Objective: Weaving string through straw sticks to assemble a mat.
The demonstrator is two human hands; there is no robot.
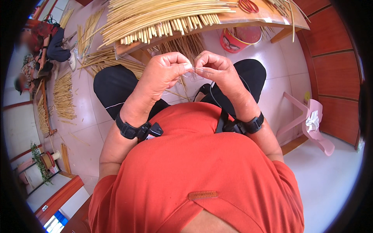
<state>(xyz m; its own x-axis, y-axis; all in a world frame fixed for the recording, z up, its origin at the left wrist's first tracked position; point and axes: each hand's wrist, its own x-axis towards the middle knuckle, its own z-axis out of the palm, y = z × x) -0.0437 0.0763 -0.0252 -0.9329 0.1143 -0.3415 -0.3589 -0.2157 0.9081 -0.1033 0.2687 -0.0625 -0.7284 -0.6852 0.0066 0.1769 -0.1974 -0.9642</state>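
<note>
My two hands meet in front of my chest, fingertips almost touching. A thin, dark needle (pixel 204 70) is pinched between the thumb and forefinger of my right hand (pixel 219 72), pointing toward the left. My left hand (pixel 166 72) is closed in a pinch at the needle's tip, apparently on a pale thread too fine to follow between the fingers. A thin white strand (pixel 114 105) runs over my left knee. Black bands with small devices circle both my wrists, and a dark cable loops beside my right wrist.
A wooden bench (pixel 268 19) ahead carries a large pile of straw-coloured stalks (pixel 163 19) and red rings (pixel 248 6). Beneath it stands a red bucket (pixel 240 40). More stalk bundles (pixel 63 95) lie on the tiled floor at left, near other people. A pink plastic stool (pixel 311 124) is at right.
</note>
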